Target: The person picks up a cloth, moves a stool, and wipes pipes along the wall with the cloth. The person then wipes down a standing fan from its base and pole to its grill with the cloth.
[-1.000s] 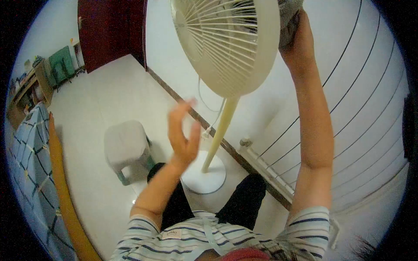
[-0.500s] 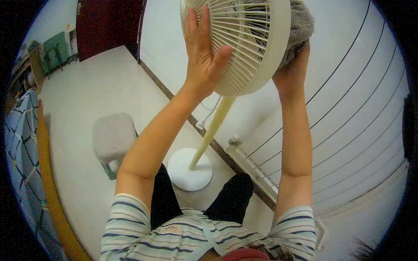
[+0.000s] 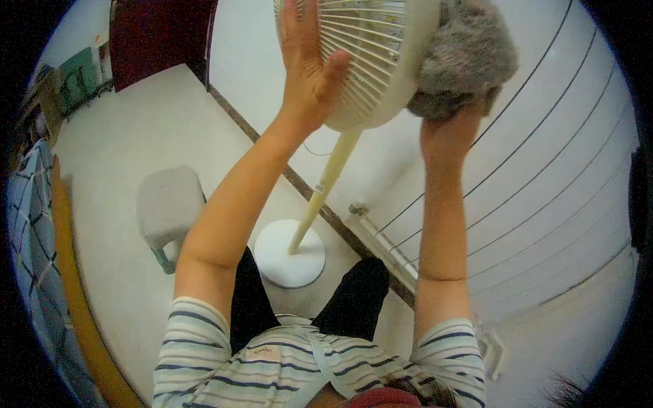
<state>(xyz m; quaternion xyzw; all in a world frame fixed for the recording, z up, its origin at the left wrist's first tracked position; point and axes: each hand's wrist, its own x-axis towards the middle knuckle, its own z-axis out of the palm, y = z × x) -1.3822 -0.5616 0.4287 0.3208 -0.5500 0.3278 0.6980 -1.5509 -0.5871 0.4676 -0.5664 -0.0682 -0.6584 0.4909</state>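
Observation:
A cream pedestal fan point(image 3: 381, 75) stands in front of me, its round grille head at the top of the view. My left hand point(image 3: 305, 75) lies against one side of the grille, fingers stretched out and thumb apart. Beyond the fan's rim, my right hand point(image 3: 454, 132) is closed on a fuzzy grey cloth point(image 3: 469, 54). The cloth hides most of those fingers. It is bunched up beside the back of the fan head; whether it touches the rim, I cannot tell. A slanting pole point(image 3: 330, 173) runs down to the round white base point(image 3: 289, 255) by my legs.
A grey stool point(image 3: 170, 204) stands on the floor to the left. Along the right wall are a pipe point(image 3: 384, 241) and several dark lines. A bed edge with blue checked fabric point(image 3: 34, 224) is at far left, and a dark red door point(image 3: 160, 41) at the back.
My right hand has pulled the grey cloth out from behind the fan head, so more of it shows. The left hand stays on the grille. The whole view has shifted slightly.

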